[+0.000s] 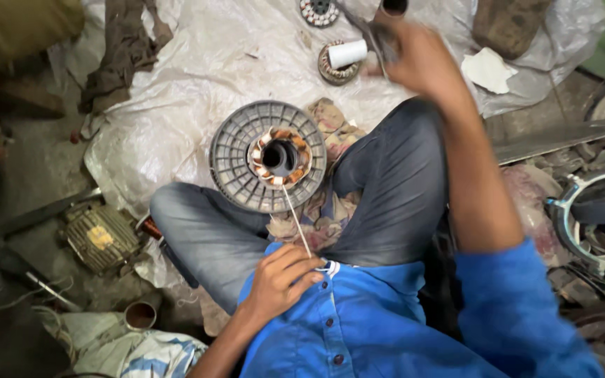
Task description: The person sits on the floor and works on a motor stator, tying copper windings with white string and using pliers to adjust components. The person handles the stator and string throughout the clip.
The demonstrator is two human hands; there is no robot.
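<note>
A round grey ribbed motor housing (pixel 236 157) rests between my crossed legs, with copper windings (pixel 279 155) in its centre. A thin white cord (pixel 295 220) runs taut from the windings to my left hand (pixel 281 280), which pinches it near my chest. My right hand (pixel 414 56) reaches far forward and grips dark scissors (pixel 372 35), blurred, beside a white spool (pixel 348 53) standing on a small wound stator (pixel 336 70).
A white plastic sheet (pixel 197 91) covers the floor ahead, with another small stator (pixel 318 12) at the top edge. A finned motor (pixel 101 236) lies at left, a dark rag (pixel 124 49) above it. Metal fan parts (pixel 596 217) crowd the right.
</note>
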